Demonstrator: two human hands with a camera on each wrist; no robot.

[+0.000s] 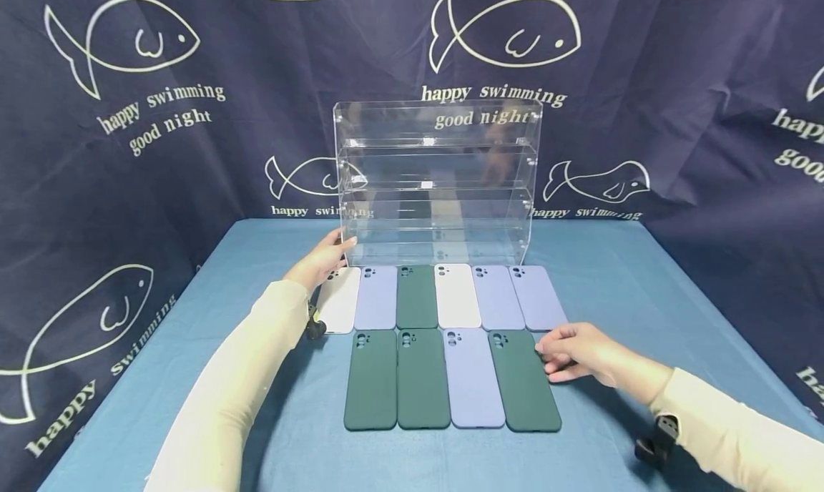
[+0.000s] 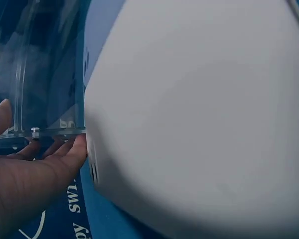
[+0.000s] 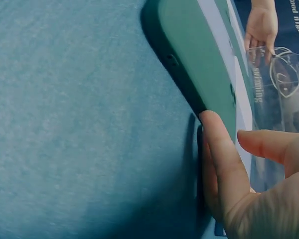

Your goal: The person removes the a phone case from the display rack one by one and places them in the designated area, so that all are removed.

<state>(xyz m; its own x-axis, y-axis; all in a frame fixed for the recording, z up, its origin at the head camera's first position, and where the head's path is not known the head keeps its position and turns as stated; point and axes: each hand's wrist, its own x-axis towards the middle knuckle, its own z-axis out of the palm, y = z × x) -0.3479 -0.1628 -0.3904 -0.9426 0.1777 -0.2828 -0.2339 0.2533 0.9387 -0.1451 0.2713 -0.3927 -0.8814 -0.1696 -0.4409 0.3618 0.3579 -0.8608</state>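
A clear acrylic display rack (image 1: 438, 184) with several tiers stands at the back of the table. My left hand (image 1: 322, 258) is at its lower left corner, the fingers (image 2: 72, 152) straight along the outer side of the side panel (image 2: 55, 132), the thumb on the other side. Below that hand lies a white phone case (image 1: 340, 302), large in the left wrist view. My right hand (image 1: 582, 352) touches the right edge of a green phone case (image 1: 526, 385) in the front row. Its index fingertip (image 3: 208, 117) meets the case's side, and the thumb stands apart.
Two rows of phone cases lie flat before the rack. The back row includes a blue case (image 1: 376, 297), and the front row includes another blue case (image 1: 475, 381). A blue cloth (image 1: 296, 420) covers the table; a dark fish-print curtain (image 1: 386, 48) hangs behind.
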